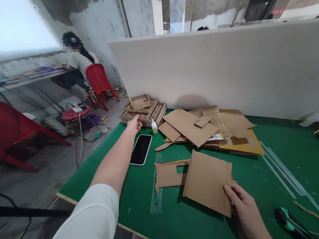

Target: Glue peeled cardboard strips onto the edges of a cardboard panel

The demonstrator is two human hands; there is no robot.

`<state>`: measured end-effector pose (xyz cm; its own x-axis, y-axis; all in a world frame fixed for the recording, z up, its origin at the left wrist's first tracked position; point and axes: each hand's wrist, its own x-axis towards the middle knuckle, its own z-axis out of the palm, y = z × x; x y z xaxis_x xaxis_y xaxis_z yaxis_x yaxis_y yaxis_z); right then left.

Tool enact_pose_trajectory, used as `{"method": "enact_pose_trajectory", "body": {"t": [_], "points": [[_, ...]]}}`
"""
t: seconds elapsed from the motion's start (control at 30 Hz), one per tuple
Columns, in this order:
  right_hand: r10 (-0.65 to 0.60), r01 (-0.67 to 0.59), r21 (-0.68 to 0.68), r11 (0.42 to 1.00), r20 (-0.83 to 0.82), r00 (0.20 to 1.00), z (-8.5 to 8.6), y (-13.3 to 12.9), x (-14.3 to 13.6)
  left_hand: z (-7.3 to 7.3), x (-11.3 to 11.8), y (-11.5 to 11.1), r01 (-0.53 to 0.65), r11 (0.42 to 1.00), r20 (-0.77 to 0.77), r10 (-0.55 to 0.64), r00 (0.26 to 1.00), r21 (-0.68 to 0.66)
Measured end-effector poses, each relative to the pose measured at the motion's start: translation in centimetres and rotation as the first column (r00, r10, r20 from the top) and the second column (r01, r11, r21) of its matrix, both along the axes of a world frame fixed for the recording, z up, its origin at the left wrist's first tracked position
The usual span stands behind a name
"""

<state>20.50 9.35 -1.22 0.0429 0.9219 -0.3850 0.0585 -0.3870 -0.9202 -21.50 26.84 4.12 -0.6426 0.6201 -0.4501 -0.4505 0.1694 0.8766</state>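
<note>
At the right edge of a squarish cardboard panel, the right hand has its grip closed, thumb flat on the upper face, fingers mostly hidden behind. From that grip the panel extends leftward, apparently raised over the green table; being nearly square, it shows no clear long axis, though a ridge lines its left edge. Well apart, out ahead and to the left, the left hand is the nearer one to the stacked cardboard frames; its fingers are curled, and I cannot tell whether that grip touches or holds anything.

Left of the panel, a ragged, notched cardboard piece crosses a clear plastic ruler. Just beside the left forearm lies a phone, glossy black with a pale rim, and beyond it a small white bottle. Flat, matt cardboard sheets are heaped behind the panel. Farther right lie narrow translucent strips and a black-and-green cutter.
</note>
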Motion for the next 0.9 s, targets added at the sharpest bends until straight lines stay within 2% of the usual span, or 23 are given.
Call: {"method": "enact_pose_trajectory", "body": {"t": [0.17,0.4,0.57,0.67,0.8,0.9], "points": [[0.030,-0.029,-0.028,0.999,0.039,0.999,-0.4,0.2,0.2,-1.4,0.5,-0.1,-0.011,1.000,-0.010,0.011,1.000,0.002],[0.065,-0.063,-0.035,0.997,0.067,0.996,-1.0,0.1,0.7,-2.0,1.9,-0.3,-0.052,0.994,0.017,0.051,0.999,0.092],[0.054,-0.051,-0.058,0.997,0.057,0.997,-1.2,0.2,0.7,-2.3,2.4,-0.6,-0.027,0.994,0.061,0.021,0.998,0.104],[0.057,-0.054,-0.062,0.997,0.047,0.997,-1.3,0.2,0.7,-2.2,1.2,-1.1,-0.061,0.993,0.066,0.055,0.996,0.098],[0.055,-0.050,-0.088,0.995,0.057,0.997,-1.1,0.3,0.7,-2.1,-2.1,-1.9,-0.181,0.978,0.027,0.180,0.983,0.100],[0.064,-0.057,-0.117,0.991,0.065,0.996,-0.9,0.3,0.7,-2.1,-4.2,-2.4,-0.218,0.971,0.012,0.218,0.976,0.102]]}}
